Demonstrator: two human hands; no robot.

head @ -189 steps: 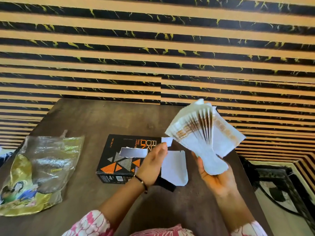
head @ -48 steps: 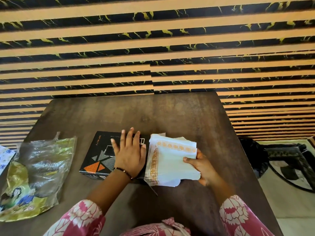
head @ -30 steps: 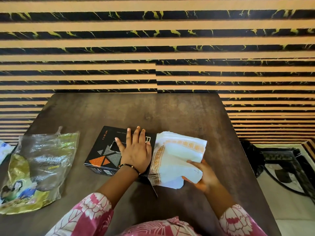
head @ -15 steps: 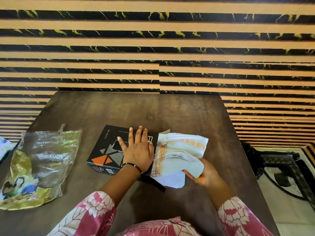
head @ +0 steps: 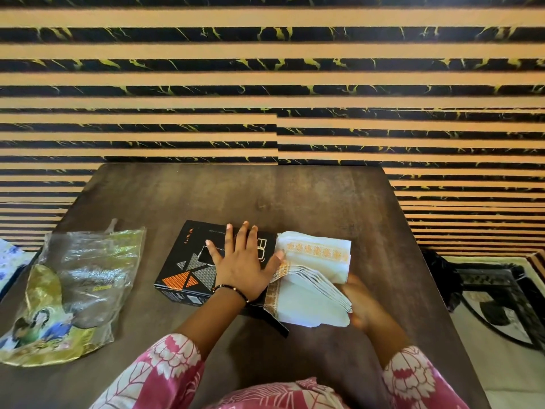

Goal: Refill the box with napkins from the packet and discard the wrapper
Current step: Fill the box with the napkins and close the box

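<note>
You are looking down at a dark brown wooden counter [head: 295,196]. Behind the counter, a wall [head: 265,84] of tan and black marbled stripes is filling the upper view. Off the counter's right edge, a black ornate stand [head: 501,290] is sitting on a pale floor [head: 513,391]. Off its left edge, a blue-flowered cloth [head: 8,261] is peeking in.

Six seconds back the right hand [head: 364,308] held the napkins [head: 312,278] fanned up in the air; now the stack is down at the box's [head: 188,261] right end. The left hand [head: 241,267], earlier at the box's flap, now lies flat on its lid. In the last second the near corners have splayed apart.
</note>
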